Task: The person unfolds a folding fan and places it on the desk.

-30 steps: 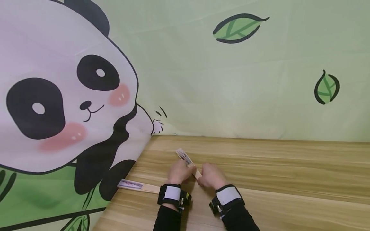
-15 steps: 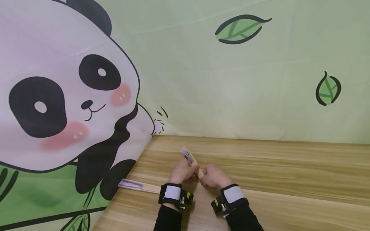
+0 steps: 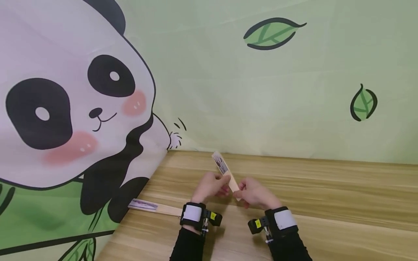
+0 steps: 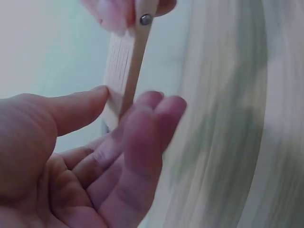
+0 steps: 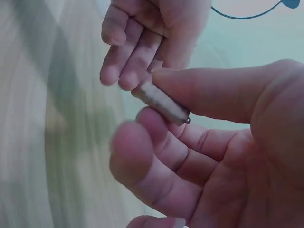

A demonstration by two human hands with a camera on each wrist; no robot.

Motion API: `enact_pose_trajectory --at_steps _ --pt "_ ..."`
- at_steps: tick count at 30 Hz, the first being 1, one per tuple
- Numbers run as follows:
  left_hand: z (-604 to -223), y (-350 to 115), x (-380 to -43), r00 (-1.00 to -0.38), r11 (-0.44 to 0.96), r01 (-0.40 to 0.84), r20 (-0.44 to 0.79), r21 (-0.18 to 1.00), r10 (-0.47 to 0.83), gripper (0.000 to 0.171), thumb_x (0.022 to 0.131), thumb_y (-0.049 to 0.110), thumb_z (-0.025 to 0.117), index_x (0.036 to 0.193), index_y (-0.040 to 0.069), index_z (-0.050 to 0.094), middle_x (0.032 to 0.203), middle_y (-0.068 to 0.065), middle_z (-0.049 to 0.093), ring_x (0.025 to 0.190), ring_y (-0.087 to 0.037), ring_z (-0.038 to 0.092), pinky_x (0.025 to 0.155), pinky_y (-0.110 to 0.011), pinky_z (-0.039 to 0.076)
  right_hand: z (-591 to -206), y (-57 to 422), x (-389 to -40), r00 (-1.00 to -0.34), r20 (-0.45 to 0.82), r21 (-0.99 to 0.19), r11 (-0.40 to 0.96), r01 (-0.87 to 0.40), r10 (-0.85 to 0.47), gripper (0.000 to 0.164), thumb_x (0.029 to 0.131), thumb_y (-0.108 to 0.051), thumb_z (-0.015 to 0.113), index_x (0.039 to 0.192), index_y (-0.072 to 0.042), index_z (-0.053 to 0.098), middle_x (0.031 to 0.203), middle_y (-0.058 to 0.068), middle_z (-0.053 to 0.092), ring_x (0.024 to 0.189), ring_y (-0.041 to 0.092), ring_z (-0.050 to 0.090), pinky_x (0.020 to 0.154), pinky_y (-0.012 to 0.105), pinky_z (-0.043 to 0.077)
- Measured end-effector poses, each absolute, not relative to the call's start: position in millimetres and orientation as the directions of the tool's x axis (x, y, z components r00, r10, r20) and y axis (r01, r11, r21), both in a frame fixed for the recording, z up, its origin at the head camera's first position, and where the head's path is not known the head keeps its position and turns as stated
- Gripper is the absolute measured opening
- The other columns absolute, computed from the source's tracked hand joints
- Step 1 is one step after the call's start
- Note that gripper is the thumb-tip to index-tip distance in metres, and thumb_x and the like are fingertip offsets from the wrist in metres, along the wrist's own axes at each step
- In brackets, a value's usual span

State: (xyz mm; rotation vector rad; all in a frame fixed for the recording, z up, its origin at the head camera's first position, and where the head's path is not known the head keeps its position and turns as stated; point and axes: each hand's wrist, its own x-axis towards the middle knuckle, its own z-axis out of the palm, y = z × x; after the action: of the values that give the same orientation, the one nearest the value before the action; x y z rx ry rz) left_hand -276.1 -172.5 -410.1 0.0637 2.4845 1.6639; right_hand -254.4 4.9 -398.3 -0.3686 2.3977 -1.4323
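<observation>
Your hands pinch one folded wooden fan (image 3: 233, 184)

Your left hand (image 3: 210, 186) has its thumb against the fan's slats, the fingers loosely bent on the other side. Your right hand (image 3: 258, 194) pinches the riveted end between thumb and fingers, the rivet (image 4: 146, 19) showing beside them. The fan slants, its printed end toward the far edge of the desk (image 3: 326, 195). A second folded fan (image 3: 169, 210) lies with its printed end at the desk's left edge, its other end hidden behind your left wristband (image 3: 192, 213). A panda-printed backdrop (image 3: 212, 90) rises beyond the left and far edges.
</observation>
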Motion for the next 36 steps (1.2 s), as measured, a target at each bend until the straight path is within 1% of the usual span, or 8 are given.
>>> enact_pose_trajectory --at_steps 3,11,15,20,25,30,32,36 --pt "-407.0 -158.7 -277.1 -0.981 0.244 -0.054 -0.097 0.968 0.166 0.029 0.098 0.02 0.06 0.095 -0.007 0.066 0.077 -0.015 0.069 0.065 -0.019 0.067 0.063 -0.034 0.058 -388.2 24.1 -247.2 -0.918 -0.118 -0.887 0.455 -0.074 -0.379 0.014 0.093 -0.006 0.064 0.083 -0.002 0.054 0.072 0.011 0.058 0.048 0.016 0.051 0.046 0.027 0.042" --pt "-399.4 -120.8 -267.9 -0.969 0.064 -0.026 -0.041 0.998 0.243 0.032 0.099 0.022 0.06 0.101 -0.009 0.067 0.081 -0.015 0.07 0.068 -0.018 0.068 0.069 -0.035 0.058 -375.2 69.3 -226.2 -0.913 -0.088 -0.911 0.402 -0.088 -0.399 0.014 0.095 -0.01 0.063 0.091 0.0 0.054 0.075 0.01 0.055 0.05 0.018 0.056 0.049 0.03 0.048" --pt "-397.5 -103.0 -261.1 -0.962 -0.023 -0.021 -0.014 1.0 0.273 0.03 0.098 0.019 0.06 0.103 -0.01 0.066 0.081 -0.014 0.069 0.068 -0.017 0.068 0.069 -0.035 0.058 -368.9 92.6 -214.0 -0.904 -0.098 -0.906 0.414 -0.092 -0.417 0.015 0.095 -0.012 0.063 0.094 0.0 0.053 0.076 0.01 0.054 0.053 0.02 0.058 0.046 0.024 0.04" --pt "-393.9 -80.1 -250.4 -0.953 -0.056 -0.008 0.01 0.998 0.302 0.027 0.098 0.017 0.06 0.101 -0.009 0.066 0.081 -0.015 0.07 0.068 -0.017 0.068 0.068 -0.034 0.058 -361.1 118.6 -196.9 -0.9 -0.106 -0.872 0.475 -0.121 -0.423 0.018 0.095 -0.017 0.064 0.095 -0.004 0.053 0.08 0.01 0.055 0.057 0.022 0.059 0.042 0.021 0.032" --pt "-388.8 -61.7 -244.1 -0.945 -0.072 0.0 0.023 0.997 0.326 0.027 0.098 0.017 0.06 0.102 -0.008 0.066 0.082 -0.016 0.07 0.068 -0.018 0.068 0.068 -0.033 0.058 -356.4 133.2 -189.6 -0.904 -0.12 -0.861 0.496 -0.111 -0.41 0.018 0.096 -0.021 0.062 0.096 -0.005 0.053 0.083 0.009 0.056 0.06 0.021 0.059 0.045 0.024 0.034" --pt "-385.8 -42.3 -244.0 -0.944 -0.069 0.028 0.049 0.997 0.326 0.027 0.098 0.019 0.061 0.105 -0.006 0.069 0.081 -0.013 0.069 0.067 -0.017 0.067 0.066 -0.032 0.058 -353.2 138.9 -192.1 -0.922 -0.107 -0.896 0.439 -0.073 -0.371 0.021 0.101 -0.022 0.055 0.1 -0.002 0.055 0.079 0.009 0.059 0.062 0.021 0.057 0.05 0.025 0.038" --pt "-384.6 -33.3 -244.2 -0.946 -0.063 0.039 0.058 0.997 0.318 0.027 0.098 0.02 0.061 0.106 -0.004 0.07 0.081 -0.012 0.07 0.066 -0.016 0.067 0.065 -0.032 0.058 -352.4 139.9 -193.9 -0.934 -0.085 -0.914 0.4 -0.066 -0.347 0.024 0.103 -0.023 0.051 0.102 0.001 0.056 0.077 0.009 0.06 0.062 0.021 0.057 0.051 0.026 0.041" --pt "-379.7 -18.0 -243.8 -0.948 -0.056 0.053 0.068 0.997 0.311 0.025 0.099 0.018 0.06 0.107 -0.002 0.071 0.082 -0.01 0.071 0.068 -0.016 0.067 0.065 -0.031 0.058 -350.6 141.9 -195.8 -0.967 -0.038 -0.934 0.352 -0.055 -0.251 0.035 0.106 -0.027 0.042 0.106 0.003 0.059 0.071 0.008 0.059 0.058 0.019 0.056 0.048 0.025 0.041"
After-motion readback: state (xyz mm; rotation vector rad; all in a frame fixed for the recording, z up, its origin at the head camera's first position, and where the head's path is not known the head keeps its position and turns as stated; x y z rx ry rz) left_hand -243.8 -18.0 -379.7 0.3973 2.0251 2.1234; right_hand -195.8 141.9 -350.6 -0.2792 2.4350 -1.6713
